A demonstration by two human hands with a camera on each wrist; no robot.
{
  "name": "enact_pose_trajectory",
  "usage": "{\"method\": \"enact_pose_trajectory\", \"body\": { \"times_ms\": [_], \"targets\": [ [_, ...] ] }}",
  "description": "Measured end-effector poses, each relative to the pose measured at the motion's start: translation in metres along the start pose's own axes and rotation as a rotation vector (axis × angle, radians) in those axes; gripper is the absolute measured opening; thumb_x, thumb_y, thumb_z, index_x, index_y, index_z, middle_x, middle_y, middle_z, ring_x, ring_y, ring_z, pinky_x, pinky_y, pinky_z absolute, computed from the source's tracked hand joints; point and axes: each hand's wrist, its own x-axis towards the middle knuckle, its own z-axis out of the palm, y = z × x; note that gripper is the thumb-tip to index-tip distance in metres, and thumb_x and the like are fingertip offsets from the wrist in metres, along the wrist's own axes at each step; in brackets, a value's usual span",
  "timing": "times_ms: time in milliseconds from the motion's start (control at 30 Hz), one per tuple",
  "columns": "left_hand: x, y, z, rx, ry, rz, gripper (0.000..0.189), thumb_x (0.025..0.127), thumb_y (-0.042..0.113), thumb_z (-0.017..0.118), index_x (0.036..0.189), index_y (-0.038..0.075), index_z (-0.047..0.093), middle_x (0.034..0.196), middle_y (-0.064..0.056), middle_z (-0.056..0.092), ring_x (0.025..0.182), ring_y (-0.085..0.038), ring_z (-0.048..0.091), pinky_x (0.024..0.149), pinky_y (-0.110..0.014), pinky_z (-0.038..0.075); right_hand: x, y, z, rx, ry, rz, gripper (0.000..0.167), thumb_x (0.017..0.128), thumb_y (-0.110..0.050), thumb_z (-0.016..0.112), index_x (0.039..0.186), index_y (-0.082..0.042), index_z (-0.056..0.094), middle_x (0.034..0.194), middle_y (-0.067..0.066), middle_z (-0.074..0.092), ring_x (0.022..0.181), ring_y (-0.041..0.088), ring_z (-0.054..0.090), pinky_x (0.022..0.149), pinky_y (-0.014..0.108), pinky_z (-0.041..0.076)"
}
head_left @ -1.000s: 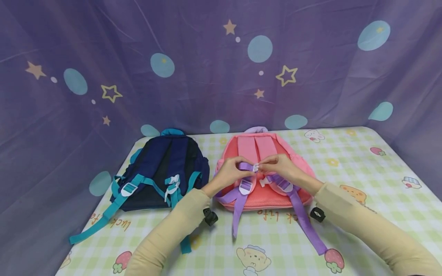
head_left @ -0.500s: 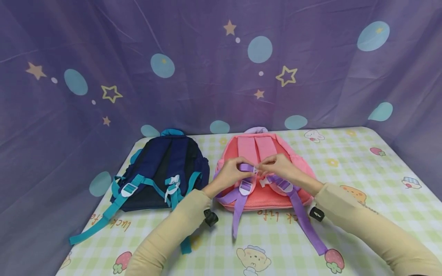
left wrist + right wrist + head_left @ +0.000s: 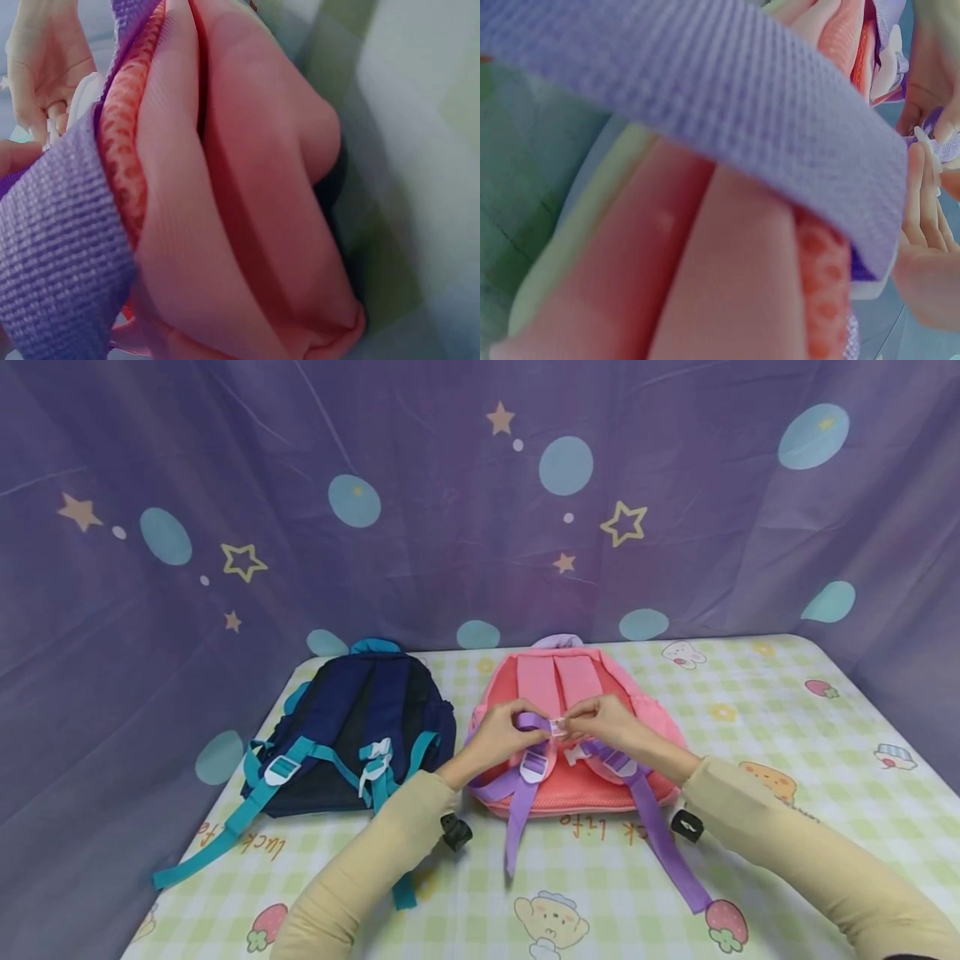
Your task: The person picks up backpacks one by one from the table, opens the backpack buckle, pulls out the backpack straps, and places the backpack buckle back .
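Note:
A pink backpack (image 3: 498,689) with purple straps lies straps-up on the table. Above its middle, my left hand (image 3: 498,733) pinches a purple strap (image 3: 531,720) near a small white buckle piece (image 3: 557,727). My right hand (image 3: 609,722) pinches that piece from the other side with thumb and fingertips. In the right wrist view, the white piece (image 3: 928,150) sits between both hands' fingers; a purple strap (image 3: 705,97) fills the foreground. Just below the hands, another white buckle piece (image 3: 573,755) hangs loose. How the strap passes through the held piece is hard to see.
A dark blue backpack (image 3: 337,693) with teal straps lies to the left, with its white buckle (image 3: 377,758). Two purple strap ends, one of them a long tail (image 3: 667,843), trail toward the front. A purple curtain (image 3: 450,527) hangs behind the table.
Both hands stay almost in place. My right fingers have shifted slightly on the white buckle piece, first covering more of it, then showing more. The strap loop by my left fingers has rounded a little.

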Motion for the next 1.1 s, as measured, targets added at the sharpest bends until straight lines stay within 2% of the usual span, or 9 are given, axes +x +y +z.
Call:
{"method": "enact_pose_trajectory", "body": {
  "times_ms": [133, 267, 367, 467, 733, 900, 1100],
  "targets": [
    [0.0000, 0.0027, -0.0009, 0.029, -0.010, -0.032, 0.018, 0.084, 0.005, 0.070, 0.101, 0.002, 0.070, 0.100, -0.011, 0.069, 0.094, -0.020, 0.063, 0.082, -0.027, 0.051, -0.0012, -0.0005, 0.0029, -0.012, 0.009, -0.015, 0.023, 0.092, 0.002, 0.060, 0.105, 0.020, 0.062, 0.087, 0.025, 0.071, 0.077, 0.030, 0.072, 0.071, 0.033, 0.058],
    [0.0016, 0.0029, 0.0005, 0.003, -0.025, -0.033, 0.014, 0.086, -0.001, 0.067, 0.100, -0.002, 0.070, 0.099, -0.013, 0.070, 0.101, -0.025, 0.065, 0.087, -0.030, 0.052, -0.0028, -0.0015, 0.0038, -0.045, 0.021, -0.039, 0.020, 0.091, 0.004, 0.060, 0.102, 0.020, 0.063, 0.085, 0.025, 0.071, 0.074, 0.029, 0.071, 0.067, 0.032, 0.058],
    [0.0023, 0.0015, 0.0013, -0.022, -0.018, -0.020, 0.011, 0.087, -0.004, 0.068, 0.097, -0.005, 0.070, 0.096, -0.016, 0.070, 0.097, -0.027, 0.067, 0.083, -0.028, 0.054, -0.0033, -0.0005, 0.0031, -0.054, 0.021, -0.049, 0.019, 0.091, 0.005, 0.059, 0.101, 0.020, 0.063, 0.083, 0.025, 0.071, 0.073, 0.027, 0.071, 0.065, 0.029, 0.057],
    [0.0026, 0.0006, 0.0015, -0.033, -0.007, -0.010, 0.008, 0.087, -0.003, 0.070, 0.094, -0.006, 0.070, 0.092, -0.017, 0.071, 0.089, -0.024, 0.068, 0.076, -0.023, 0.054, -0.0036, 0.0010, 0.0020, -0.063, 0.019, -0.051, 0.018, 0.091, 0.005, 0.058, 0.101, 0.019, 0.064, 0.083, 0.024, 0.071, 0.074, 0.029, 0.071, 0.063, 0.027, 0.055],
    [0.0040, 0.0009, 0.0016, -0.030, -0.012, -0.040, 0.009, 0.087, 0.005, 0.073, 0.090, -0.003, 0.072, 0.088, -0.012, 0.071, 0.078, -0.014, 0.065, 0.070, -0.020, 0.052, -0.0042, 0.0007, 0.0014, -0.103, 0.017, -0.097, 0.016, 0.091, 0.006, 0.059, 0.099, 0.018, 0.065, 0.084, 0.026, 0.070, 0.074, 0.032, 0.070, 0.061, 0.025, 0.054],
    [0.0018, -0.0003, 0.0008, -0.013, -0.024, -0.004, 0.007, 0.087, 0.004, 0.073, 0.087, -0.003, 0.073, 0.088, -0.011, 0.071, 0.079, -0.013, 0.065, 0.071, -0.020, 0.052, -0.0064, -0.0005, 0.0011, -0.112, 0.033, -0.116, 0.014, 0.091, 0.006, 0.058, 0.096, 0.018, 0.065, 0.082, 0.025, 0.070, 0.075, 0.034, 0.070, 0.060, 0.024, 0.054],
    [-0.0042, -0.0031, 0.0002, 0.020, -0.022, 0.041, 0.005, 0.085, 0.003, 0.075, 0.083, -0.002, 0.073, 0.087, -0.010, 0.070, 0.080, -0.014, 0.063, 0.075, -0.021, 0.051, -0.0095, -0.0001, -0.0043, -0.113, 0.073, -0.068, 0.015, 0.093, 0.005, 0.057, 0.096, 0.017, 0.063, 0.082, 0.024, 0.070, 0.076, 0.035, 0.071, 0.066, 0.028, 0.056]
  ]
}}
